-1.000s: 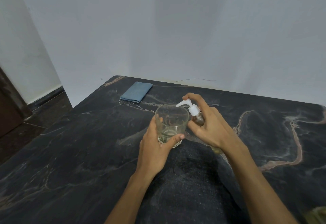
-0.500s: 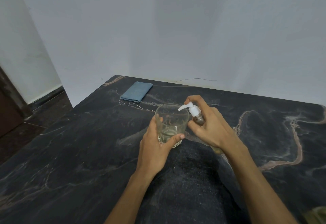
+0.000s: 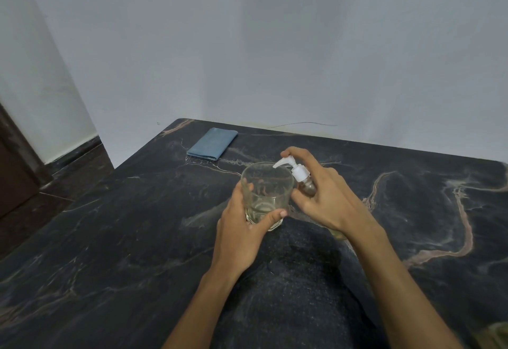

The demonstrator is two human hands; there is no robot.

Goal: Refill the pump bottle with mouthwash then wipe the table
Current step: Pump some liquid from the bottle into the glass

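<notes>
Head view: both hands busy at the dark bench (image 3: 110,238).
Left hand (image 3: 242,236) grips the glass (image 3: 265,192); right hand (image 3: 324,197) wraps the pump bottle (image 3: 302,176), forefinger on its pump.

Single head view — looks forward-down, close over table (image 3: 110,238) toward wall (image 3: 275,46).

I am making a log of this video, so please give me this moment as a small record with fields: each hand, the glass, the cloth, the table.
left hand: grips the glass from the near side
right hand: holds the pump bottle, forefinger on the pump head
glass: upright, a little pale liquid at the bottom
nozzle: points over the glass rim
cloth: blue, folded, far left corner, untouched
table: dark veined stone
</notes>
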